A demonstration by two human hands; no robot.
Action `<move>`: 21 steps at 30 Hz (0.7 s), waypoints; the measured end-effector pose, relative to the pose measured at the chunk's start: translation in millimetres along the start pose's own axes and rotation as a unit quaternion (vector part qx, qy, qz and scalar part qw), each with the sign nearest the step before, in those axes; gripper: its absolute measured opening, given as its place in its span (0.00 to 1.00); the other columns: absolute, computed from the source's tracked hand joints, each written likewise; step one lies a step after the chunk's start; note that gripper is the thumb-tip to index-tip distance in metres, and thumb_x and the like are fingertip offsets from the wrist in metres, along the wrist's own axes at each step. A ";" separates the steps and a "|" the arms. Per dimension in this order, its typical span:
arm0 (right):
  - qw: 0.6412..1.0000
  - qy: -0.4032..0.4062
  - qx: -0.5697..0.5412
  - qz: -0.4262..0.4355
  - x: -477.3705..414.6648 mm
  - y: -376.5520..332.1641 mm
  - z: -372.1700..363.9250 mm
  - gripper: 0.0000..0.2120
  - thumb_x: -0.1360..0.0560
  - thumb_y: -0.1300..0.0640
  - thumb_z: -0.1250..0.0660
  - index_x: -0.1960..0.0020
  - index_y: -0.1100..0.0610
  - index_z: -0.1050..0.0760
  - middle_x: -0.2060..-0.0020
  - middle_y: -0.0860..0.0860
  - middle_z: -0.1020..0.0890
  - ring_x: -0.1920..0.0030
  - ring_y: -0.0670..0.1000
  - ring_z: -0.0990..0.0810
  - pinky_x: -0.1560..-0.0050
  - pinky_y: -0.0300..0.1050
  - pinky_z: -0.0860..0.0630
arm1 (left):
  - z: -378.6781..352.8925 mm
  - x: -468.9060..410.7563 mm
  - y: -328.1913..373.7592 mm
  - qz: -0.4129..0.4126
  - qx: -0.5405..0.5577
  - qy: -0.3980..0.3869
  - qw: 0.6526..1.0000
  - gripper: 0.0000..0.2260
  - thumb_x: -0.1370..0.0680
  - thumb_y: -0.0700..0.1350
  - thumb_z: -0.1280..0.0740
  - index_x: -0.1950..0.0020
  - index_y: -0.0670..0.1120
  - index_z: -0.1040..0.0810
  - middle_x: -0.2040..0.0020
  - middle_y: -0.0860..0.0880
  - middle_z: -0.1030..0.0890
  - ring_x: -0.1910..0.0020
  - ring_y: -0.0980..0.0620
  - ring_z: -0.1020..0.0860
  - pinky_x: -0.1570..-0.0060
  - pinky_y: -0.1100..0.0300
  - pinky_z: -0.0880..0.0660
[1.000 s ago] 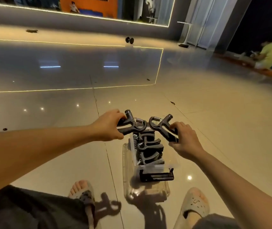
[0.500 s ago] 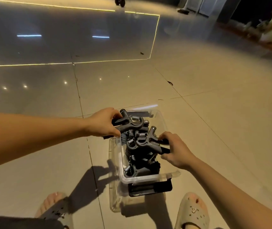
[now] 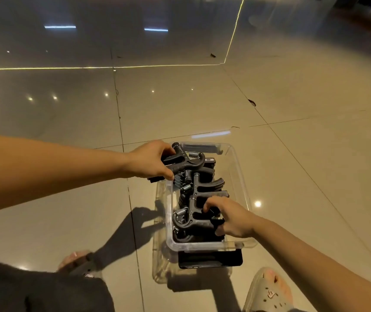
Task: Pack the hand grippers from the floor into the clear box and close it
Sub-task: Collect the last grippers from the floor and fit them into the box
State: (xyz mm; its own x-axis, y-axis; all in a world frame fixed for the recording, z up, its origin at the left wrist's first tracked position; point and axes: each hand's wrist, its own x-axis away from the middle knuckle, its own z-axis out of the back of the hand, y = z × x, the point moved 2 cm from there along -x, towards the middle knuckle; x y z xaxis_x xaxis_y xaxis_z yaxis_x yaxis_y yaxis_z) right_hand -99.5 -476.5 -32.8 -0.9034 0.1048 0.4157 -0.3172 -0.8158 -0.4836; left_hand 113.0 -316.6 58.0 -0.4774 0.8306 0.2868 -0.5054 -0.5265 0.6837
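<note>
The clear box [image 3: 239, 176] stands open on the tiled floor between my feet, holding several black hand grippers with metal springs. My left hand [image 3: 150, 159] is shut on one black hand gripper [image 3: 185, 162], held over the box's far left corner. My right hand [image 3: 230, 218] is inside the near end of the box, fingers closed on the handles of another hand gripper [image 3: 189, 218] that rests on the pile. A black latch [image 3: 210, 258] hangs on the box's near end. The clear lid [image 3: 159, 273] lies flat under the box.
Glossy beige floor tiles spread all around the box. My sandalled feet are at the left [image 3: 78, 261] and the right [image 3: 268, 289] of its near end. A lit strip line [image 3: 103, 67] crosses the floor farther off.
Both hands came down from above the box. My right hand carried its hand gripper into the near end of the box. My left hand lowered its gripper to the far left rim.
</note>
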 end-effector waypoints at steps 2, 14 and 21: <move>1.000 -0.007 -0.007 0.002 -1.7 1.2 1.9 0.28 0.33 0.60 0.21 0.36 0.51 0.26 0.38 0.46 0.25 0.39 0.49 0.28 0.39 0.44 0.28 | 1.0 0.0 1.1 0.003 0.009 0.007 1.000 0.22 0.30 0.41 0.21 0.39 0.47 0.23 0.49 0.50 0.20 0.52 0.51 0.18 0.56 0.54 0.16; 0.999 0.013 -0.024 0.021 2.0 15.3 -4.0 0.30 0.32 0.57 0.20 0.32 0.50 0.25 0.35 0.47 0.24 0.36 0.48 0.27 0.36 0.43 0.30 | -17.5 11.1 -4.3 0.028 0.024 -0.005 0.999 0.23 0.29 0.41 0.22 0.37 0.46 0.25 0.47 0.48 0.21 0.50 0.52 0.19 0.54 0.60 0.18; 0.999 0.011 0.021 0.036 6.4 17.5 -10.7 0.30 0.29 0.54 0.22 0.30 0.45 0.27 0.33 0.44 0.26 0.33 0.46 0.32 0.32 0.44 0.32 | -26.6 9.6 3.1 0.001 0.020 -0.026 0.999 0.22 0.29 0.42 0.21 0.38 0.48 0.24 0.46 0.50 0.21 0.50 0.54 0.20 0.51 0.59 0.18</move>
State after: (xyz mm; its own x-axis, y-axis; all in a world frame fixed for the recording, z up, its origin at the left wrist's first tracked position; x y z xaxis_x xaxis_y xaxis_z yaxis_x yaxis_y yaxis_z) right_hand -113.9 -484.0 -46.8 -0.9300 0.0570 0.3631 -0.2389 -0.8445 -0.4793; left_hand 87.8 -315.0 45.0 -0.4394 0.8383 0.3228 -0.4747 -0.5218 0.7088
